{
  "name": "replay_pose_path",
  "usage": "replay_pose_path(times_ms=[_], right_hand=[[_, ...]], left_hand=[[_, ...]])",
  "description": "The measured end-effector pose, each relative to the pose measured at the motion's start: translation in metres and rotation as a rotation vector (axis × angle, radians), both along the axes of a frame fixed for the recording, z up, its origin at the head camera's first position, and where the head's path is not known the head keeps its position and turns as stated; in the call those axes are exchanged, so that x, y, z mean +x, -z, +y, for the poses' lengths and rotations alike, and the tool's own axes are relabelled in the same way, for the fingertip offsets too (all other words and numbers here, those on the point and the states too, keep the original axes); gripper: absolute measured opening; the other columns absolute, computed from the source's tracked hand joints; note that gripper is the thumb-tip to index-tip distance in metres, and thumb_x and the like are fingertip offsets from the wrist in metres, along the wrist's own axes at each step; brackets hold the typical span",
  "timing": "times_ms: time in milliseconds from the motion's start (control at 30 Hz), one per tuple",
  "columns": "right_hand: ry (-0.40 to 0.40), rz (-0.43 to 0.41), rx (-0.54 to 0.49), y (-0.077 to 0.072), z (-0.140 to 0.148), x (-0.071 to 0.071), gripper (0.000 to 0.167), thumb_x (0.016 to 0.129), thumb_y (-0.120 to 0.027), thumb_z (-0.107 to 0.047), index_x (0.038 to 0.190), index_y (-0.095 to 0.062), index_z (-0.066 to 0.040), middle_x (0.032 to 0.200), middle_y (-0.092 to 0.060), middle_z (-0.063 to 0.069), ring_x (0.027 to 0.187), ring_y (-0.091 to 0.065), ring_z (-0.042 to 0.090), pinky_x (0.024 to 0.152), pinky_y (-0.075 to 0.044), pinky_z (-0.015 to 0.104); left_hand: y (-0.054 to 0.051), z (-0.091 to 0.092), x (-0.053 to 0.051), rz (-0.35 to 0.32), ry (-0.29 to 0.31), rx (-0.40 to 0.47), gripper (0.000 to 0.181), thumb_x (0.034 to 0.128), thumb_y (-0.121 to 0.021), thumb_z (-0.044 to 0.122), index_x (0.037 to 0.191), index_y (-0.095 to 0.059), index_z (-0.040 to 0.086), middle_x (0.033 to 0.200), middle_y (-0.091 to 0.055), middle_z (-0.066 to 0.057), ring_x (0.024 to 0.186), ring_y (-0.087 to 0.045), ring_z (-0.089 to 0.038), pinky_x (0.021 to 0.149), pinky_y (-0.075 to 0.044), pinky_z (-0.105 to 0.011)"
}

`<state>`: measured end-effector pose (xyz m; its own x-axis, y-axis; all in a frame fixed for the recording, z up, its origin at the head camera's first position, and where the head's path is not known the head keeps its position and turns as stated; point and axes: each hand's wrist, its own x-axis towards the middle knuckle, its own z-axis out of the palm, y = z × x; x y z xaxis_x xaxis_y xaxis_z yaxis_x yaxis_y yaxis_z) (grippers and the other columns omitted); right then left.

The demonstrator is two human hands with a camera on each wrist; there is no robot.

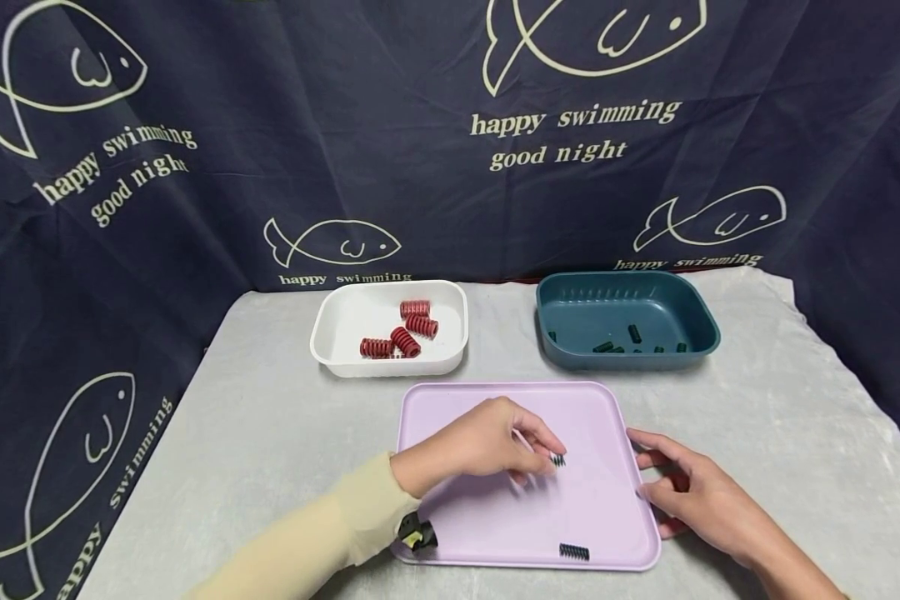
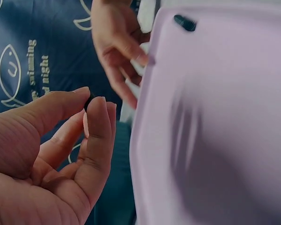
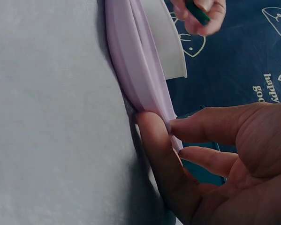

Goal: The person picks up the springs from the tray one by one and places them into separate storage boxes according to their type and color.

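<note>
Above the middle of the lilac tray [image 1: 480, 533], my left hand [image 1: 495, 442] pinches a small dark green coil spring [image 1: 558, 459] between thumb and fingertips. The right wrist view shows this spring [image 3: 196, 11] tilted; in the left wrist view the fingers mostly cover it. My right hand [image 1: 701, 492] holds the tray's right rim, its thumb and fingers on either side of the edge [image 3: 170, 112]. Another dark spring [image 1: 573, 552] lies on the tray near its front edge, apart from both hands.
Behind the tray stand a white bin [image 1: 330, 333] with several red springs [image 1: 405, 342] and, to the right, a teal bin [image 1: 630, 361] with several dark green springs [image 1: 634, 333]. A grey cloth [image 1: 270, 433] covers the table. A dark blue curtain [image 1: 420, 167] hangs behind.
</note>
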<state>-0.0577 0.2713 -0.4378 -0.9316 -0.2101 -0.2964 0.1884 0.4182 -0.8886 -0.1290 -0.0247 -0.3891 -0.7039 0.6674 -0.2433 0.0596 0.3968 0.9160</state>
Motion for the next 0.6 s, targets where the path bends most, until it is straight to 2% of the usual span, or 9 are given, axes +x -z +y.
replay_pose_path(times_ms=[167, 400, 600], right_hand=[[0.006, -0.006, 0.006, 0.000, 0.000, 0.000, 0.072, 0.091, -0.069, 0.002, 0.156, -0.039, -0.002, 0.133, -0.054, 0.028, 0.083, -0.065, 0.023, 0.057, -0.062, 0.042], [-0.001, -0.004, 0.000, 0.000, 0.000, -0.001, 0.072, 0.090, -0.068, 0.002, 0.156, -0.038, -0.001, 0.132, -0.054, 0.028, 0.083, -0.066, 0.022, 0.057, -0.062, 0.042], [-0.016, -0.010, -0.019, 0.001, 0.002, -0.002, 0.072, 0.092, -0.068, 0.001, 0.156, -0.037, 0.001, 0.133, -0.053, 0.029, 0.085, -0.067, 0.023, 0.058, -0.063, 0.043]], left_hand=[[-0.005, 0.006, -0.018, 0.007, -0.026, 0.007, 0.015, 0.0875, -0.081, 0.003, 0.099, -0.083, 0.012, 0.079, -0.072, 0.005, 0.058, -0.069, -0.015, 0.062, -0.063, -0.036], [-0.010, 0.016, -0.042, -0.057, -0.076, 0.051, 0.016, 0.0882, -0.079, 0.001, 0.102, -0.082, 0.009, 0.085, -0.072, -0.001, 0.065, -0.071, -0.021, 0.062, -0.064, -0.035], [-0.020, 0.028, -0.067, -0.122, -0.102, 0.116, 0.018, 0.0896, -0.078, 0.000, 0.108, -0.079, 0.002, 0.091, -0.076, -0.006, 0.076, -0.070, -0.015, 0.066, -0.064, -0.035]])
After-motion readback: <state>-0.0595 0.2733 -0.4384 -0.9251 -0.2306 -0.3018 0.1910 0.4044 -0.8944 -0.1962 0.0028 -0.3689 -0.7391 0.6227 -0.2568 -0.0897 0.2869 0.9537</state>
